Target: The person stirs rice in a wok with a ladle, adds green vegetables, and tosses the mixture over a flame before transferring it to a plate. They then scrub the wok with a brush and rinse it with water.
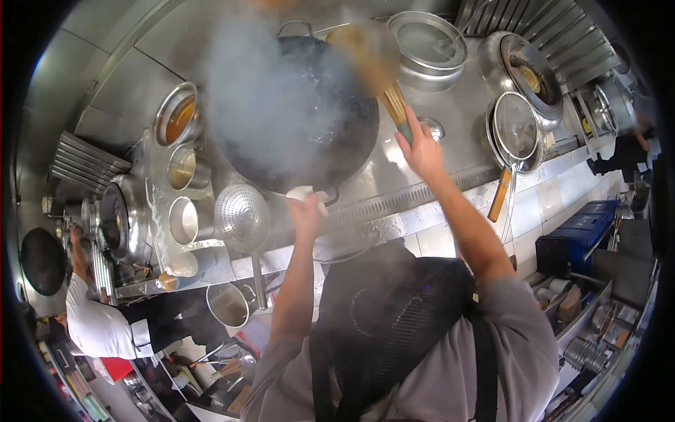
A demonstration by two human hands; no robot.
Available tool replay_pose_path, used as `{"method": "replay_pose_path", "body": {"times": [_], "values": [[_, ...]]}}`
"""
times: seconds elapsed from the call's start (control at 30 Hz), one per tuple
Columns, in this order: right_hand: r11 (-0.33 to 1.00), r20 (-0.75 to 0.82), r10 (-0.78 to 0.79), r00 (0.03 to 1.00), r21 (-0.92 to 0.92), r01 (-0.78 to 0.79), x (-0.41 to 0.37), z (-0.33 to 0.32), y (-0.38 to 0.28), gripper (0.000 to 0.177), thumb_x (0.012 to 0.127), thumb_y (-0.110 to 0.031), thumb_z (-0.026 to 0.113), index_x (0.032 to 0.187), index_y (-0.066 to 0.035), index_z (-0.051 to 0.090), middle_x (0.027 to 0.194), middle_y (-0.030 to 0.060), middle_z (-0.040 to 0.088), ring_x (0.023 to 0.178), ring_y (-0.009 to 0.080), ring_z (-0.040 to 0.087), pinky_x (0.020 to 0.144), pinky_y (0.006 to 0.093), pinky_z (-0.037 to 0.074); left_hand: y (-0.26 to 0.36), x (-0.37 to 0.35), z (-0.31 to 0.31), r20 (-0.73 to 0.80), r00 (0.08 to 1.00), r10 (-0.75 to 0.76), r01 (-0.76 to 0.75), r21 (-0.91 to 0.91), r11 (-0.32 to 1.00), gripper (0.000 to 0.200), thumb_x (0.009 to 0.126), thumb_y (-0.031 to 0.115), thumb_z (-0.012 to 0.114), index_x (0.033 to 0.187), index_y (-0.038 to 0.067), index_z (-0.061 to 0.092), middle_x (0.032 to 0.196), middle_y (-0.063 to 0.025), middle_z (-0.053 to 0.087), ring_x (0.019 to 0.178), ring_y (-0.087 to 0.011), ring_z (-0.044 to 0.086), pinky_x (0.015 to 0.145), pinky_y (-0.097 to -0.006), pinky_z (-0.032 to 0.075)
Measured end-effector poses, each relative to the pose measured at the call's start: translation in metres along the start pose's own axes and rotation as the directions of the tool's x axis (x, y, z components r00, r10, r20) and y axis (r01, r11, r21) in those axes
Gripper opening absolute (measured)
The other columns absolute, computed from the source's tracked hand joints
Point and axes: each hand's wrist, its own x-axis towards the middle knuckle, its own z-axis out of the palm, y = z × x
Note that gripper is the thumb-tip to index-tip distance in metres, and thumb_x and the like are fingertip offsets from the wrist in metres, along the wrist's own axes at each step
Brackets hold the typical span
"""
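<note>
A large black wok [330, 151] sits on the steel stove, partly hidden by thick steam. My left hand [306, 211] is closed round a white cloth [301, 193] at the wok's near rim, beside its loop handle. In my right hand [423, 151] is the handle of a bamboo brush [395, 105], held to the right of the wok. The brush's upper end is blurred and reaches over the wok's right rim.
Left of the wok stand metal pots [188, 167], a bowl of brown liquid [181, 119] and a perforated ladle [242, 218]. Strainers [515, 126] and a lidded pot [427, 46] lie right. Another person [105, 323] works at far left; part of someone shows far right.
</note>
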Motion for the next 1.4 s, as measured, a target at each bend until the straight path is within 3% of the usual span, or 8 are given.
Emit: {"method": "replay_pose_path", "body": {"times": [0.1, 0.23, 0.5, 0.73, 0.93, 1.2, 1.33, 1.4], "values": [[0.987, -0.090, 0.086, 0.992, 0.140, -0.072, -0.080, -0.003, -0.016, 0.071, 0.093, -0.033, 0.062, 0.153, -0.023, 0.027, 0.102, 0.0253, 0.058, 0.077, 0.0440, 0.064, 0.065, 0.0518, 0.052, 0.000, 0.011, -0.002, 0.028, 0.981, -0.194, 0.196, -0.155, 0.968, 0.035, 0.086, 0.012, 0.059, 0.115, -0.005, 0.049, 0.104, -0.0151, 0.061, 0.091, -0.0228, 0.062, 0.078, -0.0349, 0.051], [0.945, 0.297, 0.324, 0.898, -0.052, -0.324, -0.191, 0.010, 0.004, 0.072, 0.093, -0.037, 0.060, 0.153, -0.018, 0.026, 0.106, 0.0264, 0.059, 0.082, 0.0461, 0.064, 0.069, 0.0542, 0.053, -0.022, 0.023, -0.005, 0.186, 0.920, -0.346, 0.392, -0.473, 0.789, 0.024, 0.085, 0.013, 0.058, 0.105, -0.001, 0.058, 0.091, -0.0093, 0.063, 0.081, -0.0165, 0.062, 0.071, -0.0311, 0.051], [0.921, 0.372, 0.387, 0.844, -0.111, -0.374, -0.191, 0.010, 0.004, 0.073, 0.090, -0.040, 0.062, 0.150, -0.013, 0.030, 0.103, 0.0320, 0.061, 0.092, 0.0492, 0.064, 0.081, 0.0552, 0.051, -0.027, 0.029, -0.023, 0.285, 0.868, -0.407, 0.488, -0.333, 0.807, 0.033, 0.093, 0.032, 0.061, 0.115, 0.008, 0.058, 0.090, -0.0040, 0.063, 0.073, -0.0164, 0.063, 0.056, -0.0321, 0.049], [0.892, 0.467, 0.446, 0.764, -0.157, -0.425, -0.167, 0.028, 0.020, 0.068, 0.091, -0.053, 0.055, 0.138, -0.004, 0.048, 0.115, 0.0355, 0.058, 0.106, 0.0502, 0.059, 0.091, 0.0530, 0.049, -0.056, -0.030, -0.127, 0.174, 0.958, -0.229, 0.253, -0.135, 0.958, 0.040, 0.093, 0.021, 0.063, 0.127, 0.003, 0.051, 0.114, -0.0102, 0.060, 0.098, -0.0183, 0.062, 0.081, -0.0341, 0.053], [0.939, 0.226, 0.343, 0.912, -0.073, -0.335, -0.148, 0.022, 0.039, 0.060, 0.090, -0.045, 0.063, 0.129, 0.000, 0.057, 0.118, 0.0392, 0.054, 0.107, 0.0507, 0.057, 0.093, 0.0502, 0.047, -0.087, -0.067, -0.190, 0.259, 0.916, -0.305, 0.269, 0.167, 0.949, 0.058, 0.085, 0.017, 0.071, 0.133, -0.002, 0.045, 0.121, -0.0182, 0.057, 0.106, -0.0278, 0.059, 0.091, -0.0390, 0.048], [0.889, 0.003, 0.441, 0.897, -0.135, -0.437, -0.125, 0.003, 0.066, 0.056, 0.085, -0.030, 0.067, 0.133, -0.005, 0.054, 0.119, 0.0280, 0.054, 0.110, 0.0449, 0.054, 0.095, 0.0494, 0.046, -0.091, -0.078, -0.181, 0.029, 0.970, 0.243, -0.180, 0.754, 0.632, 0.067, 0.081, 0.023, 0.076, 0.135, -0.004, 0.045, 0.121, -0.0252, 0.055, 0.112, -0.0437, 0.052, 0.101, -0.0483, 0.039], [0.991, -0.132, 0.107, 0.985, -0.069, -0.117, -0.097, -0.014, 0.012, 0.054, 0.085, -0.022, 0.067, 0.136, -0.010, 0.053, 0.124, 0.0206, 0.052, 0.113, 0.0407, 0.051, 0.096, 0.0508, 0.043, -0.022, -0.042, -0.134, 0.281, 0.907, 0.315, -0.421, 0.657, 0.625, 0.064, 0.083, 0.023, 0.074, 0.135, -0.003, 0.047, 0.120, -0.0223, 0.058, 0.113, -0.0387, 0.054, 0.099, -0.0456, 0.042], [0.987, -0.160, -0.160, 0.974, -0.016, 0.160, -0.076, -0.032, -0.037, 0.055, 0.084, -0.017, 0.067, 0.137, -0.011, 0.053, 0.128, 0.0188, 0.050, 0.115, 0.0392, 0.049, 0.098, 0.0504, 0.041, 0.050, -0.015, -0.064, 0.493, 0.832, 0.254, -0.402, 0.222, 0.888, 0.056, 0.084, 0.019, 0.072, 0.133, 0.001, 0.050, 0.119, -0.0204, 0.060, 0.108, -0.0329, 0.061, 0.092, -0.0429, 0.049]]}}
